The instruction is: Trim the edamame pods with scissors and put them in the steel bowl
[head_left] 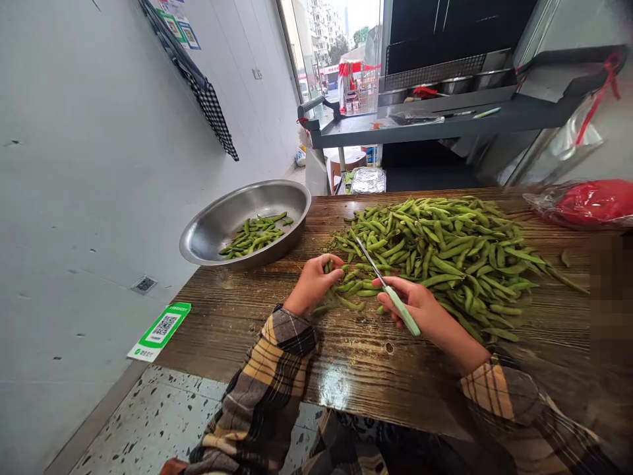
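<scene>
My left hand [314,284] is closed around a green edamame pod [328,266] at the near end of a large heap of edamame pods [445,264]. My right hand [410,303] grips a small knife with a pale green handle [395,300], its thin steel blade pointing up and left over the heap, close to the pod in my left hand. Both hands rest just above the dark wooden table [356,369], with loose pods below them. A steel basin [291,192] to the left holds a smaller bunch of pods [256,236].
A green QR code card [161,332] lies on the wall side near the table's left edge. A red bundle in clear plastic [588,203] sits at the far right. A foil tray [368,180] lies beyond the table, below a dark metal counter [420,125].
</scene>
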The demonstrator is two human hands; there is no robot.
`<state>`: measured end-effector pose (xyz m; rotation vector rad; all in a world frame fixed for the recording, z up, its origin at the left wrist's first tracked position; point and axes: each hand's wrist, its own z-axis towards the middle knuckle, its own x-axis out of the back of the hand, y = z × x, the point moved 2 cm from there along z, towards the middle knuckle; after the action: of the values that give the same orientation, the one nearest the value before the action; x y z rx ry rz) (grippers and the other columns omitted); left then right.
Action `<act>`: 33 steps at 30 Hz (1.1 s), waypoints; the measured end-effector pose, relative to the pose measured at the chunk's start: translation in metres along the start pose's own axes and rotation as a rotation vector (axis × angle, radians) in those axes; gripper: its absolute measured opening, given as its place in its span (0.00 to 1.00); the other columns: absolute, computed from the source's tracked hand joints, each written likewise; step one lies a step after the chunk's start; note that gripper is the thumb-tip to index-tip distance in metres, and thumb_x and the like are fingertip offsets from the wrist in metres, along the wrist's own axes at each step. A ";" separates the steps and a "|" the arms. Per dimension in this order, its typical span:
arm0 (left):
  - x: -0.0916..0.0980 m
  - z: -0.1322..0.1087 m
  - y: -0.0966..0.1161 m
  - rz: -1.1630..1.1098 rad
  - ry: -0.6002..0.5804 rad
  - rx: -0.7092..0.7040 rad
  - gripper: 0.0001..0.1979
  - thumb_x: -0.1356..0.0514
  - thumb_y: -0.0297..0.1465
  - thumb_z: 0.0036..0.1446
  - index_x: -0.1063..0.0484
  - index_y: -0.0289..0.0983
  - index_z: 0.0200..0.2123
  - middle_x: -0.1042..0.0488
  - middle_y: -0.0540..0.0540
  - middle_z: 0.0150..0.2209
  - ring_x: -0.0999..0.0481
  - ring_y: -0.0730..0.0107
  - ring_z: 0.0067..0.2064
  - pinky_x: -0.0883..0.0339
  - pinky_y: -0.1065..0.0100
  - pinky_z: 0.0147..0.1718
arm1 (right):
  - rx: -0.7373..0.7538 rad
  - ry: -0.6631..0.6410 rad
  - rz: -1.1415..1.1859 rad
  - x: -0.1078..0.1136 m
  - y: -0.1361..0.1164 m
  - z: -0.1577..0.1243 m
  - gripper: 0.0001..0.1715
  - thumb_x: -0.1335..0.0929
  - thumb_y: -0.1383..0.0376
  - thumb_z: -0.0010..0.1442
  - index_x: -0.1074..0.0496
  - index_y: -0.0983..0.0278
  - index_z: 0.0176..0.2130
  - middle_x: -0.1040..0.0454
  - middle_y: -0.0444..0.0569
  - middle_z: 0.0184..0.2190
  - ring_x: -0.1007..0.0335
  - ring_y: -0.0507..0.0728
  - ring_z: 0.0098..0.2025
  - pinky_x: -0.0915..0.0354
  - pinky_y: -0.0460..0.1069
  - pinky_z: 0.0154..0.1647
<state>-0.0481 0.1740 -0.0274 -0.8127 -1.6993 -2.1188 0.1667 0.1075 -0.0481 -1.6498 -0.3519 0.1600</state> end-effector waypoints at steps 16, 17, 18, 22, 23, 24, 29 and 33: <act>-0.025 -0.018 0.031 -0.884 0.034 0.238 0.15 0.29 0.35 0.42 0.27 0.35 0.31 0.25 0.51 0.27 0.28 0.77 0.26 0.32 0.75 0.27 | 0.092 -0.029 -0.172 -0.007 -0.011 -0.006 0.30 0.30 0.55 0.54 0.30 0.67 0.53 0.29 0.45 0.29 0.37 0.54 0.30 0.38 0.48 0.34; -0.025 -0.018 0.031 -0.857 0.033 0.235 0.14 0.29 0.35 0.42 0.27 0.35 0.31 0.25 0.51 0.27 0.28 0.77 0.26 0.33 0.75 0.27 | 0.096 -0.023 -0.180 -0.007 -0.010 -0.005 0.30 0.30 0.55 0.54 0.30 0.67 0.53 0.29 0.45 0.30 0.36 0.54 0.31 0.38 0.48 0.35; -0.025 -0.019 0.032 -0.829 0.033 0.231 0.14 0.29 0.35 0.42 0.27 0.35 0.31 0.26 0.51 0.27 0.29 0.78 0.26 0.33 0.75 0.27 | 0.099 -0.018 -0.185 -0.007 -0.010 -0.005 0.31 0.30 0.54 0.55 0.30 0.67 0.53 0.28 0.45 0.30 0.36 0.54 0.31 0.37 0.48 0.34; -0.023 -0.019 0.032 -0.729 0.016 0.227 0.13 0.30 0.36 0.43 0.25 0.35 0.31 0.27 0.51 0.27 0.30 0.77 0.26 0.35 0.75 0.27 | 0.096 -0.004 -0.216 -0.006 -0.009 -0.005 0.31 0.31 0.53 0.55 0.29 0.68 0.53 0.27 0.46 0.29 0.36 0.54 0.30 0.38 0.49 0.33; -0.022 -0.018 0.032 -0.699 0.012 0.224 0.13 0.30 0.36 0.43 0.25 0.34 0.31 0.27 0.51 0.27 0.30 0.77 0.27 0.35 0.75 0.27 | 0.090 0.005 -0.230 -0.005 -0.009 -0.005 0.31 0.30 0.53 0.55 0.29 0.68 0.53 0.27 0.46 0.30 0.36 0.55 0.31 0.37 0.49 0.34; -0.021 -0.018 0.032 -0.670 0.013 0.219 0.13 0.31 0.37 0.44 0.24 0.34 0.30 0.27 0.50 0.28 0.30 0.76 0.27 0.35 0.75 0.27 | 0.084 0.018 -0.246 -0.004 -0.009 -0.005 0.31 0.30 0.53 0.54 0.28 0.68 0.53 0.26 0.47 0.31 0.35 0.55 0.31 0.37 0.49 0.34; -0.018 -0.018 0.032 -0.586 -0.001 0.191 0.14 0.32 0.39 0.44 0.25 0.34 0.28 0.28 0.49 0.27 0.32 0.76 0.26 0.37 0.74 0.25 | 0.080 0.072 -0.304 -0.002 -0.011 -0.005 0.33 0.30 0.52 0.53 0.28 0.67 0.53 0.23 0.50 0.37 0.31 0.58 0.37 0.36 0.50 0.38; -0.017 -0.018 0.031 -0.576 -0.028 0.176 0.15 0.33 0.40 0.46 0.27 0.33 0.28 0.30 0.50 0.25 0.34 0.77 0.25 0.39 0.75 0.24 | 0.091 0.062 -0.332 -0.003 -0.011 -0.005 0.33 0.29 0.54 0.52 0.29 0.67 0.54 0.24 0.48 0.34 0.32 0.57 0.34 0.37 0.50 0.37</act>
<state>-0.0214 0.1470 -0.0155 -0.3220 -2.3069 -2.2471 0.1639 0.1023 -0.0372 -1.4802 -0.5572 -0.1227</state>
